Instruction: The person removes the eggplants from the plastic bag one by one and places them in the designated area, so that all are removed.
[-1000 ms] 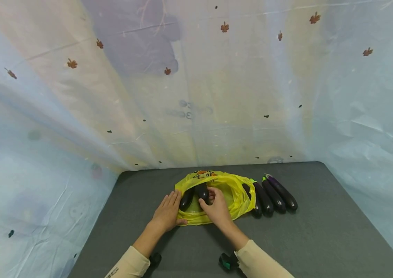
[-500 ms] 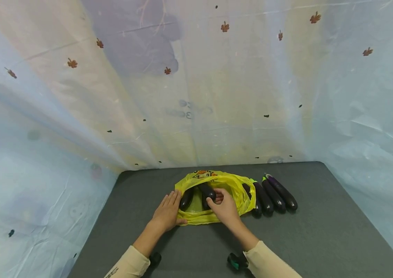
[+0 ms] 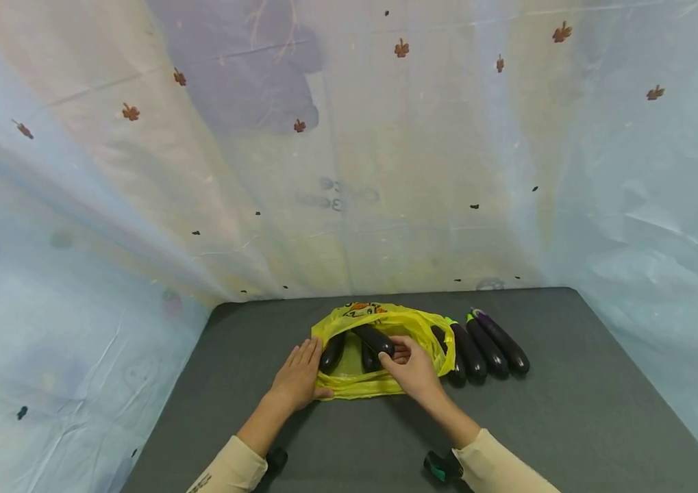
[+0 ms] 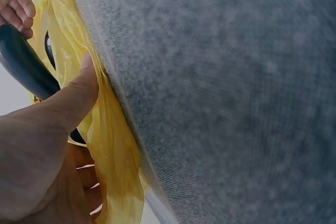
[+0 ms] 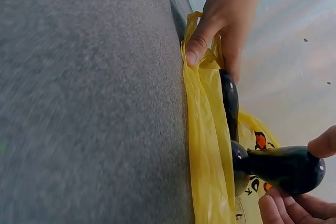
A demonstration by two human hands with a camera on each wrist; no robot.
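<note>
a: nearest the camera, who is at work?
b: a person in cream-coloured fabric sleeves [image 3: 499,462], both hands over a dark grey, fabric-textured desk [image 3: 540,424].

a: and the left hand [image 3: 295,376]?
b: its fairly straight fingers press the left edge of a thin, bright yellow plastic bag [image 3: 355,390], thumb on the near rim, apparently to steady the limp plastic and keep the mouth wide.

a: the right hand [image 3: 415,373]?
b: thumb and fingers pinch the rounded tip of a long, glossy, near-black eggplant [image 3: 375,338], slanted in the bag's mouth. that blunt end faces the person, likely why it is the part gripped.

a: anything else inside?
b: a glossy black left-side eggplant [image 3: 331,353] and, beneath the held one, a partly hidden dark eggplant [image 3: 370,359].

a: farther right?
b: a row of four long, dark purple eggplants [image 3: 487,349], stems pointing away, one partly covered by the bag. lying side by side probably keeps them from rolling.

a: and behind?
b: a pale plastic sheet [image 3: 398,157] printed with brown leaves.
</note>
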